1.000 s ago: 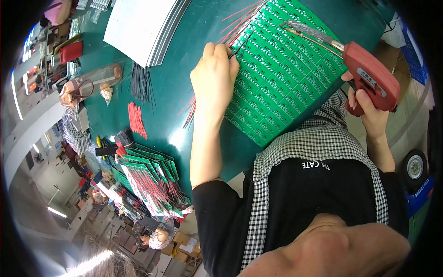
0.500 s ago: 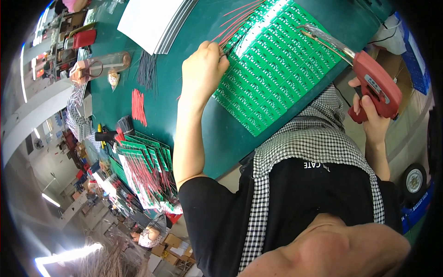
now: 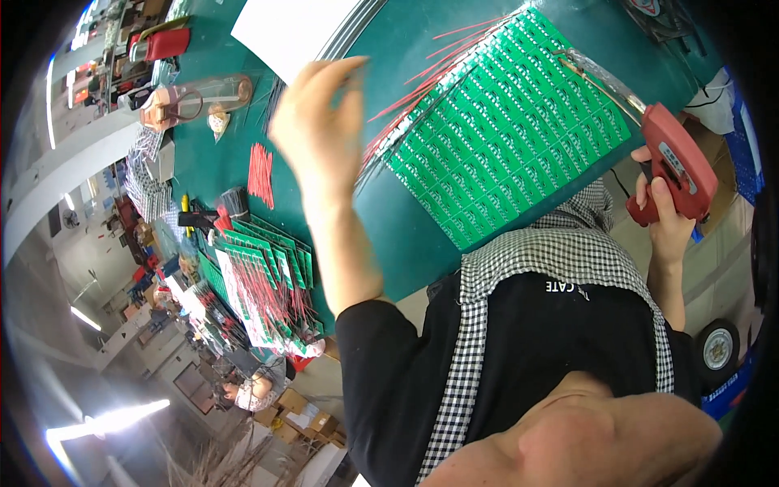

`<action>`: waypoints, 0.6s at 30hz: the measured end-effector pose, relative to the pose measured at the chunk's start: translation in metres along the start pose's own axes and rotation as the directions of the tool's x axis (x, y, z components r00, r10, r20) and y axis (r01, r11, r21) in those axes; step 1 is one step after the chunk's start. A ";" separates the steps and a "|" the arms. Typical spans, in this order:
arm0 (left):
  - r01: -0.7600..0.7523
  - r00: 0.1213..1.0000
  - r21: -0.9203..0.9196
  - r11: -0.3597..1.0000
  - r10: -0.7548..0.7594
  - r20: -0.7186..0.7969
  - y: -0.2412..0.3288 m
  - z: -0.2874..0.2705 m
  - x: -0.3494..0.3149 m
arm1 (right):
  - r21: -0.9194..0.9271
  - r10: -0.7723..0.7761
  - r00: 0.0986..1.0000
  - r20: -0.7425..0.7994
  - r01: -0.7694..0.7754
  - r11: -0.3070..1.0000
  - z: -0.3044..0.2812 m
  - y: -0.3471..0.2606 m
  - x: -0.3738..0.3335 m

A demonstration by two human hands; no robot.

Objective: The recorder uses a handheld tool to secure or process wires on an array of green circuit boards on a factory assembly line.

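My right hand (image 3: 667,207) is wrapped round the handle of a red soldering gun (image 3: 680,158). Its long tip and a thin copper-coloured tube reach over the right part of a large green circuit board panel (image 3: 503,138). Red wires (image 3: 422,93) and black wires (image 3: 430,105) lie along the panel's left edge. My left hand (image 3: 320,122), slightly blurred, hovers left of the panel with thumb and forefinger apart and nothing visible between them. Black wires (image 3: 272,101) lie beside it, partly hidden by the hand. A bundle of short red wires (image 3: 260,175) rests on the table to its left.
White sheets (image 3: 292,28) lie at the far side of the green table (image 3: 398,252). A clear bottle (image 3: 215,95) lies at the left. Wired green boards (image 3: 272,268) stand stacked near my left elbow. A wheel (image 3: 720,349) shows at the lower right.
My left hand has left the panel's wired edge and moved left, its fingers parting. My right hand still holds the soldering gun over the panel. The whole view has shifted slightly.
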State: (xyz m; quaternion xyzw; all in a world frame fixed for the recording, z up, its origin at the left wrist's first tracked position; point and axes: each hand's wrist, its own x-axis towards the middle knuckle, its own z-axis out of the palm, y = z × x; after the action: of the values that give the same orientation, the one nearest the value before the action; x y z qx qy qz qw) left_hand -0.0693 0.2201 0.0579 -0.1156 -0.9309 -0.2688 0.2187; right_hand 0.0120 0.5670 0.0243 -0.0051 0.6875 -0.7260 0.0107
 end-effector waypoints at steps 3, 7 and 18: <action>0.092 0.987 -0.016 0.996 -0.089 0.135 0.021 0.020 0.004 | 0.063 0.069 0.998 0.006 -0.069 0.996 0.014 0.006 0.005; 0.250 0.930 -0.053 0.967 -0.225 0.290 0.038 0.063 0.000 | 0.078 0.165 0.986 0.015 -0.165 0.983 0.015 0.003 0.010; 0.474 0.826 -0.129 0.871 -0.389 0.408 0.057 0.081 -0.006 | 0.065 0.300 0.947 0.114 -0.309 0.949 0.021 -0.008 0.012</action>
State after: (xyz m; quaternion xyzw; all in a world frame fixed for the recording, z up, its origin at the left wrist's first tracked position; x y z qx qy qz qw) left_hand -0.0730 0.3116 0.0195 0.0269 -0.9201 -0.3885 -0.0415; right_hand 0.0007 0.5461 0.0331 0.0642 0.6483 -0.7420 0.1582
